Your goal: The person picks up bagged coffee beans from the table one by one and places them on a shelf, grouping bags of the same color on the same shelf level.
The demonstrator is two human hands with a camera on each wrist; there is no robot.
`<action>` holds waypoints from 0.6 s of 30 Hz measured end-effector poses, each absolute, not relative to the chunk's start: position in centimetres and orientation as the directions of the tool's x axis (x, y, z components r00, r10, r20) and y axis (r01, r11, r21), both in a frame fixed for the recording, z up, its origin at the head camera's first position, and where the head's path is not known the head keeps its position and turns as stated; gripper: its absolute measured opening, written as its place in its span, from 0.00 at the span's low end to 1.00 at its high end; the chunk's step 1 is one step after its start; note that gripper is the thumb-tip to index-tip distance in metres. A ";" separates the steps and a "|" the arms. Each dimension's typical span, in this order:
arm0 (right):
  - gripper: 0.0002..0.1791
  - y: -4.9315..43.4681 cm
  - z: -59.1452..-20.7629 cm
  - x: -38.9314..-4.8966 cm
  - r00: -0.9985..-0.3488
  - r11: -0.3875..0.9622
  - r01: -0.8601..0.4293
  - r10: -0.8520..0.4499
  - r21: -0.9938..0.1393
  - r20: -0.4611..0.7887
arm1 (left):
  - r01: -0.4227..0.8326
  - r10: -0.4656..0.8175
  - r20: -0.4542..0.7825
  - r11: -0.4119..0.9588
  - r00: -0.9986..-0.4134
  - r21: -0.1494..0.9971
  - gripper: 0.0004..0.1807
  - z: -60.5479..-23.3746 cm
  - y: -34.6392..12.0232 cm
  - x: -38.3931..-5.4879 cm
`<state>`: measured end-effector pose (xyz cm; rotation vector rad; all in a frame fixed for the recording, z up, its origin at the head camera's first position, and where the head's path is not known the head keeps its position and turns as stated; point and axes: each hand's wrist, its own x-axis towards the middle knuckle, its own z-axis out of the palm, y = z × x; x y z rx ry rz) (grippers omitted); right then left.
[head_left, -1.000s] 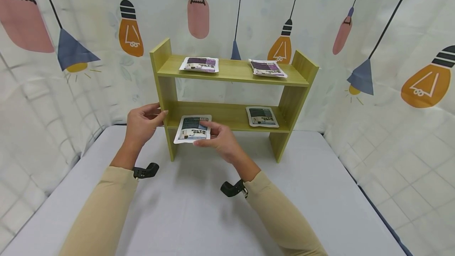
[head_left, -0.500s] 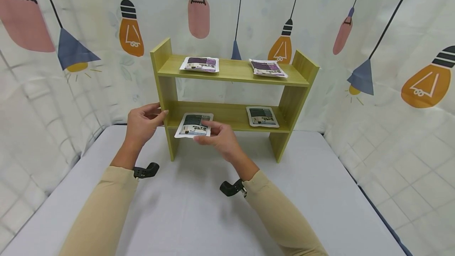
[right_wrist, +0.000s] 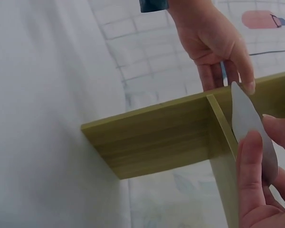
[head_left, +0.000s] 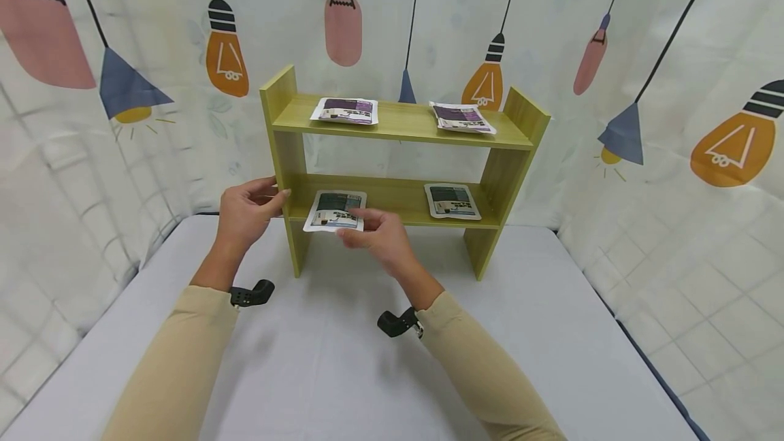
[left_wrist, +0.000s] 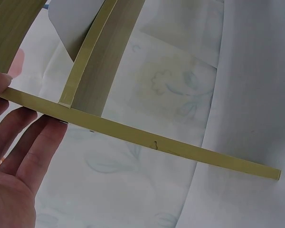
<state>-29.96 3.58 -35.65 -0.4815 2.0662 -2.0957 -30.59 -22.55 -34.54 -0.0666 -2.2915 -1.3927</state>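
A two-tier wooden shelf rack (head_left: 288, 155) stands on the white-covered table. My left hand (head_left: 245, 213) holds its left side panel, thumb on one face and fingers on the other, as the left wrist view shows at the panel edge (left_wrist: 133, 133). Between thumb and fingers, my right hand (head_left: 386, 240) pinches a flat white pouch (head_left: 331, 204) with a dark green label by its right side. The pouch lies over the left front of the lower shelf (head_left: 392, 192), its near edge jutting past the board. In the right wrist view, the pouch (right_wrist: 247, 114) appears slightly tilted against the board edge.
Another green-labelled pouch (head_left: 452, 201) lies at the lower shelf's right end. On the upper tier (head_left: 404, 114) are purple-labelled pouches, one at the left (head_left: 345, 111) and some at the right (head_left: 462, 118). A lamp-patterned curtain (head_left: 380, 19) hangs close behind the rack.
My right hand has carried the pouch slightly up and back, farther over the lower shelf, and the pouch looks flatter. The left hand and the rack have stayed still.
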 end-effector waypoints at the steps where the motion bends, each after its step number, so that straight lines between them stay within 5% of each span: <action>1: 0.30 3.6 -35.6 -30.0 -0.938 -0.032 -0.107 -0.328 -0.994 0.112 | 0.272 -0.190 0.404 0.486 -0.895 0.831 0.30 -34.5 -22.5 -30.6; 18: 0.26 2.8 -35.8 -30.2 -0.959 -0.016 -0.159 -0.236 -0.987 0.158 | 0.274 -0.184 0.395 0.466 -0.900 0.841 0.29 -34.5 -22.6 -30.5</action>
